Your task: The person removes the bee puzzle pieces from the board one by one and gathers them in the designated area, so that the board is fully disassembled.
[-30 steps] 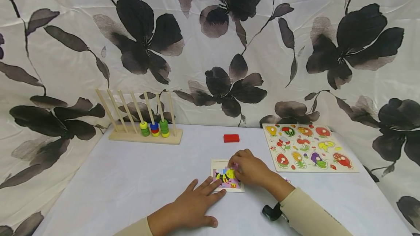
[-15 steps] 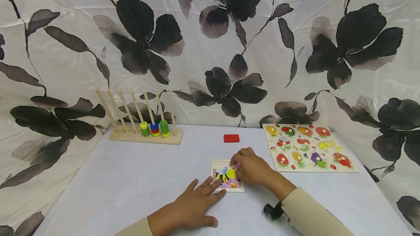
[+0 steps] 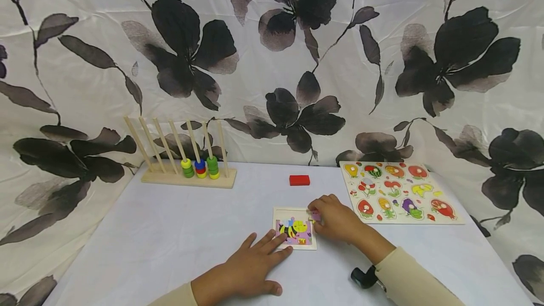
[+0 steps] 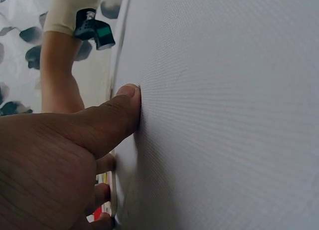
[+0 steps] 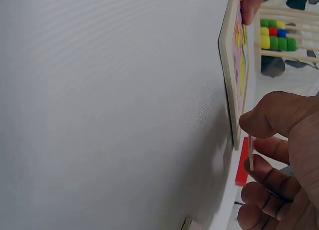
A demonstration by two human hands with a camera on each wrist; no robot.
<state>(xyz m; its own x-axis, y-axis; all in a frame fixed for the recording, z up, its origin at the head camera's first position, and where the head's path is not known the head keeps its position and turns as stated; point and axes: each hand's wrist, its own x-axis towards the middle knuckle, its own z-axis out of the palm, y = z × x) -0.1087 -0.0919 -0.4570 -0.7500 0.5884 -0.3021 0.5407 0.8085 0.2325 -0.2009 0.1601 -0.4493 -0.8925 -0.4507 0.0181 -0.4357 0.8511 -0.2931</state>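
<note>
A small wooden bee jigsaw puzzle point(image 3: 293, 211) in a pale frame lies on the table in front of me. My left hand point(image 3: 250, 266) rests spread beside it, with fingertips over the frame's lower left part. My right hand point(image 3: 337, 218) pinches a thin purple puzzle piece point(image 3: 315, 216) just off the frame's upper right corner. In the right wrist view the piece point(image 5: 251, 155) shows edge-on between thumb and fingers, above the table. The left wrist view shows the thumb point(image 4: 124, 103) at the tablecloth.
A red block point(image 3: 299, 180) sits behind the puzzle. At back left stands a wooden peg stand point(image 3: 187, 181) with coloured rings on several pegs. A fruit puzzle board point(image 3: 399, 192) lies at right. Another small piece point(image 5: 192, 224) shows at the bottom of the right wrist view.
My right hand has drawn right, off the bee puzzle's upper right part, with the purple piece in its fingers. The left hand has stayed in place.
</note>
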